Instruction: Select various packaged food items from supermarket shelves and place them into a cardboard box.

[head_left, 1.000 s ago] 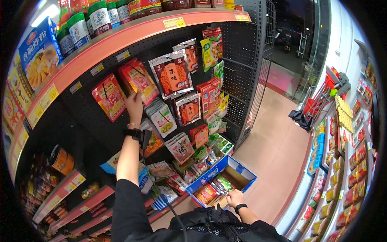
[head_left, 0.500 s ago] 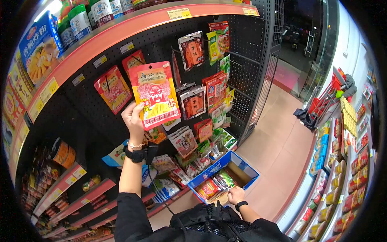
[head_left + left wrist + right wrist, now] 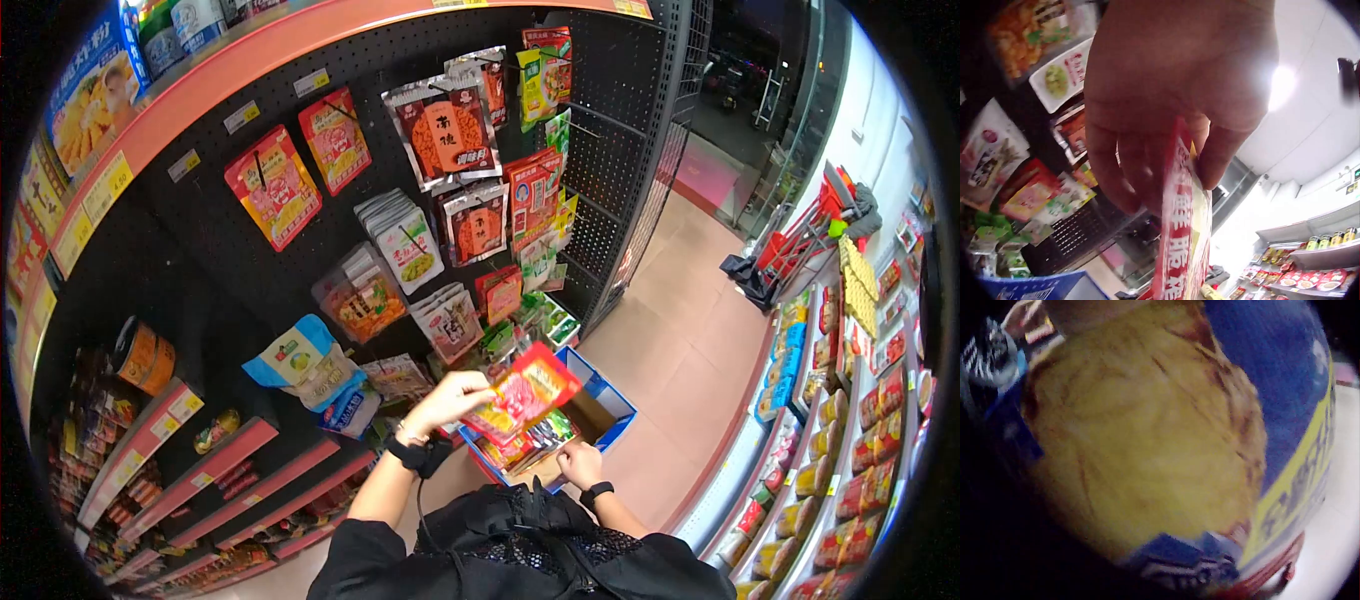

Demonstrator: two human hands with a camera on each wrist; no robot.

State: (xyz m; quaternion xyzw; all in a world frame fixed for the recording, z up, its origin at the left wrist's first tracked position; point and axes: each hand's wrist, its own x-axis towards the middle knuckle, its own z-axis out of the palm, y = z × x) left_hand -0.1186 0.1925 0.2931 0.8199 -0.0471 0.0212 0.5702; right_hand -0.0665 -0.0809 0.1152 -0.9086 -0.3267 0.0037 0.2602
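Observation:
My left hand (image 3: 455,398) pinches a red-and-yellow pickle pouch (image 3: 530,392) by its edge and holds it above a blue cardboard box (image 3: 618,428). In the left wrist view the pouch (image 3: 1179,250) stands nearly edge-on between thumb and fingers. Several packets (image 3: 552,432) lie in the box, partly hidden by the pouch. At the near rim, my right hand (image 3: 580,464) grips the box with curled fingers. The right wrist view is filled by the box's printed yellow-and-blue side (image 3: 1141,444), with a bit of the hand (image 3: 1097,312) at the top.
Similar red-and-yellow pouches (image 3: 273,188) hang on the black pegboard (image 3: 240,290). Brown seasoning packets (image 3: 442,135) and green-printed pouches (image 3: 408,245) hang to their right. A blue-and-white bag (image 3: 305,362) lies below. Tiled floor (image 3: 655,330) separates this rack from stocked shelves (image 3: 840,440) at right.
My left hand took the front pickle pouch off its hook and carried it down and right, over the box. One pouch shows on that hook. My right hand stays at the box rim.

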